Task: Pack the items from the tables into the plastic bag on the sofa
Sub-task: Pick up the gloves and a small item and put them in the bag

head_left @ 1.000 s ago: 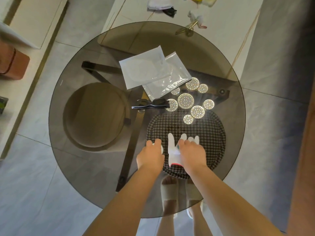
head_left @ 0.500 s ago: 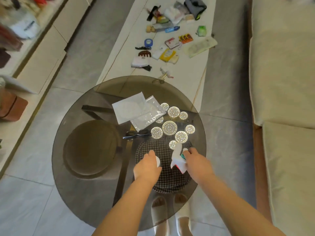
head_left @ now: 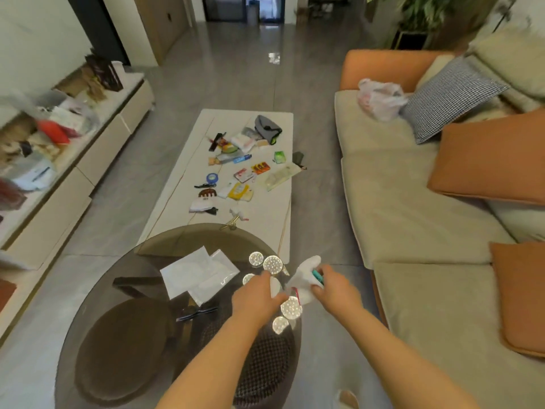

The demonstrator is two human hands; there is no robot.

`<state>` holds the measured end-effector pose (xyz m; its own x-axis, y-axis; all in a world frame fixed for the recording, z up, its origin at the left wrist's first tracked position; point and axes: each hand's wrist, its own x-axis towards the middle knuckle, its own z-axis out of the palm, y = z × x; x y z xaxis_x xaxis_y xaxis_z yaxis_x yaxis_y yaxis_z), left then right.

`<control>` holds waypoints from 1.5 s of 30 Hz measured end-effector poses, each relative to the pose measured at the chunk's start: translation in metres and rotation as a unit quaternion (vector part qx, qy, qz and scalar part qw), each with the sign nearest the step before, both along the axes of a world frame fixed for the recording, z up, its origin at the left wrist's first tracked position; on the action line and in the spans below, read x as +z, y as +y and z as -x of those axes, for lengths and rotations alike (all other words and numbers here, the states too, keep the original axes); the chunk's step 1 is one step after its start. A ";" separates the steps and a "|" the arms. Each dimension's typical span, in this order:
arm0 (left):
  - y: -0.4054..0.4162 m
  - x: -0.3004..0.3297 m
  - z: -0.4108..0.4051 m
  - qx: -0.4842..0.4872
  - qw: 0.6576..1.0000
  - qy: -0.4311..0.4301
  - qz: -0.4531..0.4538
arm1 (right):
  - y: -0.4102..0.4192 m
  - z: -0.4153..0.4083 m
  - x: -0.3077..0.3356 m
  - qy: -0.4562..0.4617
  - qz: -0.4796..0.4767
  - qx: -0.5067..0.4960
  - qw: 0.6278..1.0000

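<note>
Fingers of the right hand are curled round a limp white fabric glove and a small teal item, held above the edge of the round smoked-glass table. A small white object is gripped by the left hand. The crumpled translucent plastic bag lies well apart on the beige sofa. Risk: the teal item could slip from the slack fabric while carried.

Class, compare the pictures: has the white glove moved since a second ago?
Yes. The white glove, gripped by the right hand, has left the houndstooth cloth and now hangs past the round glass table rim, toward the sofa.
</note>
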<state>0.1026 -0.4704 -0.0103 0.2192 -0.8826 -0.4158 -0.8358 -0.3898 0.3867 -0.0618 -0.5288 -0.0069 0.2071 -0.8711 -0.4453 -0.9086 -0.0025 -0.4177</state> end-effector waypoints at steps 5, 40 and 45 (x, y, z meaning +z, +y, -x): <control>-0.036 0.021 0.041 0.034 0.999 -0.016 0.012 | -0.042 0.053 0.017 -0.061 -0.004 -0.026 0.998; -0.378 0.052 0.084 -0.055 0.993 -0.082 0.059 | -0.356 0.124 0.034 -0.046 0.006 -0.110 0.993; -0.471 0.052 0.081 -0.043 0.996 -0.060 0.051 | -0.456 0.115 0.030 -0.037 0.001 -0.114 0.993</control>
